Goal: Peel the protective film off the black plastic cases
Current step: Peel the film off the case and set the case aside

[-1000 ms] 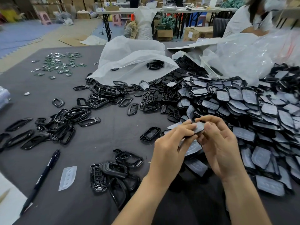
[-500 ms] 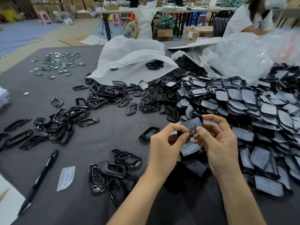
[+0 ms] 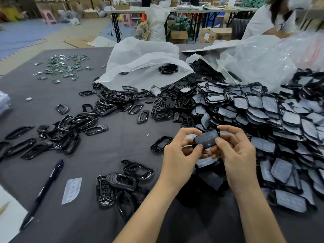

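A black plastic case [image 3: 207,139] with a pale film on its face is held up between both hands above the table. My left hand [image 3: 180,155] pinches its left end with thumb and fingers. My right hand [image 3: 236,153] grips its right end, thumb on the film. A big heap of film-covered cases [image 3: 273,123] spreads to the right. Several bare black cases [image 3: 122,183] lie in a small pile at the lower left of my hands. One peeled film [image 3: 72,190] lies flat on the grey cloth.
A black pen [image 3: 43,192] lies at the left near a white sheet [image 3: 8,218]. Black frames [image 3: 57,134] are scattered left of centre. White bags [image 3: 140,64] and clear bags [image 3: 266,58] sit at the back. Small green parts [image 3: 64,67] lie far left. A person [image 3: 270,16] sits opposite.
The case has turned from edge-on to face up towards me. Both hands have shifted slightly, with the left thumb and right thumb now on the film side.
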